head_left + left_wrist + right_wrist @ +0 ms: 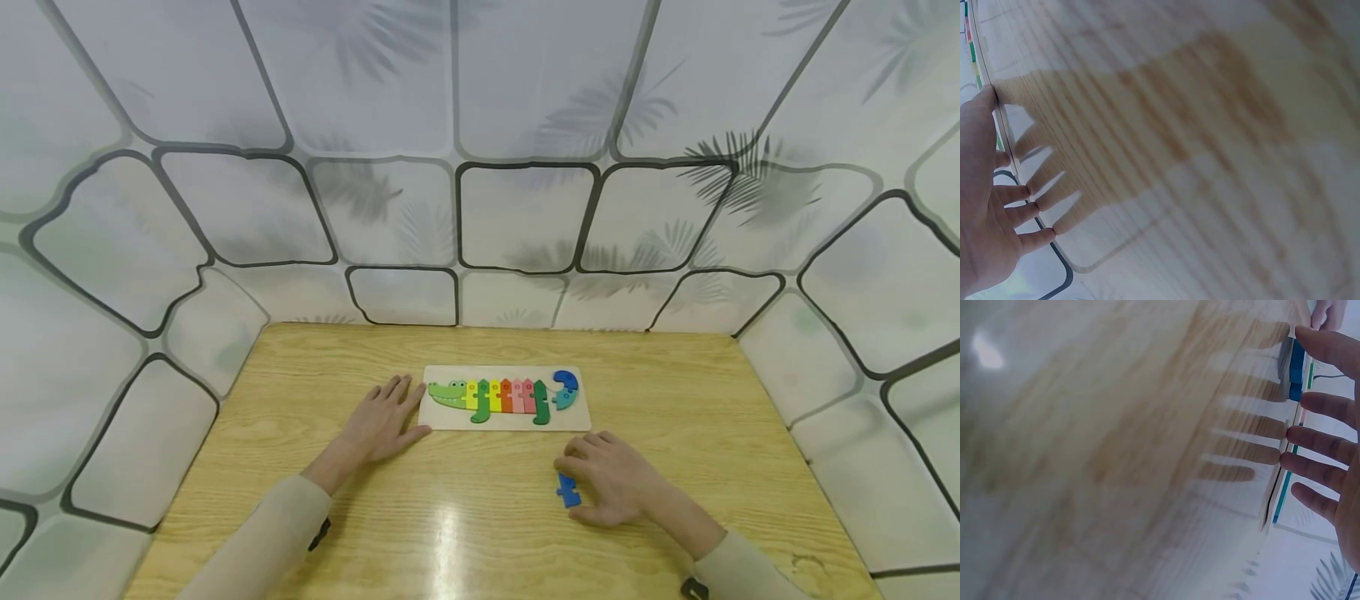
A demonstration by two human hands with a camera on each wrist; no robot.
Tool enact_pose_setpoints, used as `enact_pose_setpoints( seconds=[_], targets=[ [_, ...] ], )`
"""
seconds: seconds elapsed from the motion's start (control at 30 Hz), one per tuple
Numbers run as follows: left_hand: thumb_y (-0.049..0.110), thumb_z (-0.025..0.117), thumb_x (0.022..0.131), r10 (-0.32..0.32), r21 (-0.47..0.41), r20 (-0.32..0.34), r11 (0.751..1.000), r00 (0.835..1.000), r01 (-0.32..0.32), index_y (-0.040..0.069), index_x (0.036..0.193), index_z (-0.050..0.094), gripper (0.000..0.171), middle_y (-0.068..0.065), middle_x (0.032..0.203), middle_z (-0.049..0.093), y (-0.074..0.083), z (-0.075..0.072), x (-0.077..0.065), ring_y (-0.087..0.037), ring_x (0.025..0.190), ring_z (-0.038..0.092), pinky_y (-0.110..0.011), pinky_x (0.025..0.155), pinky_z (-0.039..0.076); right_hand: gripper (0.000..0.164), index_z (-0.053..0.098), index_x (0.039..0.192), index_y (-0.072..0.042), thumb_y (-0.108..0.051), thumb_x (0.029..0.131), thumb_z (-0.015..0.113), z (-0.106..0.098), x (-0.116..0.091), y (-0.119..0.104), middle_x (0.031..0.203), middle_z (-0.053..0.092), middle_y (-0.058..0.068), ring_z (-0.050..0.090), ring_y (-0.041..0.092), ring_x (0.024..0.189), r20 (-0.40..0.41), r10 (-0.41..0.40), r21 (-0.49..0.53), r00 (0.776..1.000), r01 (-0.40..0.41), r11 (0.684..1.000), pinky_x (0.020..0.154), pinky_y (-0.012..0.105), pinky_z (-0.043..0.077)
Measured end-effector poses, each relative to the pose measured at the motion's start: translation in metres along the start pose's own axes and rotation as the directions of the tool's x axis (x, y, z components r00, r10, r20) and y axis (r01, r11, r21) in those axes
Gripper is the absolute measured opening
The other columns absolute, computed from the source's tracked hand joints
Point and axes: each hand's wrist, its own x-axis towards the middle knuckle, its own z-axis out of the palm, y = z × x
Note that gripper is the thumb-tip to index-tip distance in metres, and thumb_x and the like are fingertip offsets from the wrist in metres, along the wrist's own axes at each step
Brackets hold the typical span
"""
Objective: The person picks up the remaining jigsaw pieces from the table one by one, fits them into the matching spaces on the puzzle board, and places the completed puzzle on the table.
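Observation:
A wooden crocodile puzzle board lies on the table, with a green head piece, several coloured body pieces and a blue tail piece on it. My left hand rests flat beside the board's left end, fingers spread, thumb and fingertips at its edge. In front of the board's right part, my right hand holds a blue puzzle piece between thumb and index finger. In the right wrist view that blue piece sits at the tabletop between those two fingertips; the other fingers are extended.
The wooden table has a bright light reflection near its front. Pale fabric walls with a stone and leaf pattern enclose its back and sides. A gap on the board lies between the right green leg and the tail.

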Motion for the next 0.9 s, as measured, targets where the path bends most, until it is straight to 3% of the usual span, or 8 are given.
enact_pose_setpoints(
  seconds=[0.9],
  targets=[
    [0.062,0.051,0.104,0.000,-0.007,-0.014,1.000,1.000,0.000,0.009,0.164,0.038,0.081,-0.027,0.167,0.039,-0.0009,0.0021,0.0002,-0.046,0.154,0.041,-0.064,0.121,0.041,0.046,0.074,0.116,-0.029,-0.063,0.086,0.074,-0.0024,0.0008,-0.0031,0.119,0.068,-0.004,0.065,0.018,0.108,0.019,-0.007,0.004,1.000,0.007,1.000,0.098,0.045,0.057]
  ],
)
